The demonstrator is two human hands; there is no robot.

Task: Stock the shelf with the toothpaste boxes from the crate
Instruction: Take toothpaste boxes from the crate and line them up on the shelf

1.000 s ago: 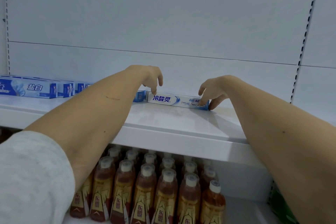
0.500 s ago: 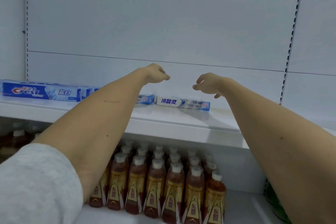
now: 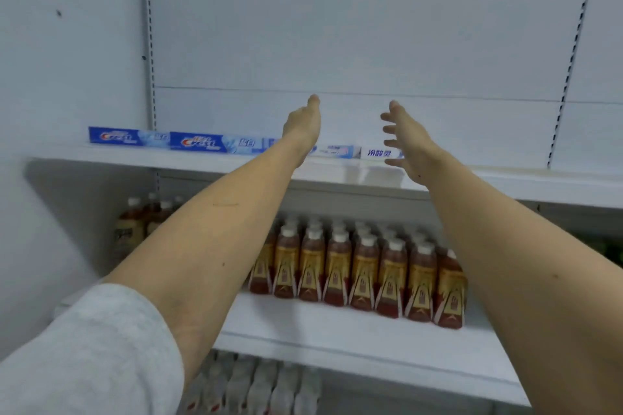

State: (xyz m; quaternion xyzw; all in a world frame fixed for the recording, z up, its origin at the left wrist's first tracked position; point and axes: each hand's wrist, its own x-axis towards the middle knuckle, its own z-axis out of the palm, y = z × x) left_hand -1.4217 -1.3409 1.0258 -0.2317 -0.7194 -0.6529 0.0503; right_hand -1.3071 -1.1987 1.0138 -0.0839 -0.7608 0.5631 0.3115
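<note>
- Both my arms are stretched toward the top shelf (image 3: 209, 160), hands raised above its surface.
- My left hand (image 3: 303, 120): fingers straight and together, edge-on to the camera, holding nothing. It hangs above the row of toothpaste boxes, not touching any of them.
- My right hand (image 3: 406, 138): fingers spread and relaxed, palm facing left, holding nothing. It sits in front of the right end of the row and covers part of the last box.
- Toothpaste boxes lie on their long sides in one row along the back of the top shelf, against the white back panel (image 3: 337, 27).
- From the shelf's left end: one blue Crest box (image 3: 128, 137), then a second blue Crest box (image 3: 210, 142) just beside it.
- Further right, behind my left wrist, a pale white-blue box (image 3: 335, 151); next to it a white box with blue Chinese lettering (image 3: 379, 153), its right end hidden by my right hand.
- One level below the top shelf: rows of brown tea bottles (image 3: 364, 266) with white caps, standing upright.
- Below those, blurred white-capped bottles (image 3: 256, 387); can't tell what they are.
- Grey sleeve (image 3: 84, 357) is on my left upper arm.
</note>
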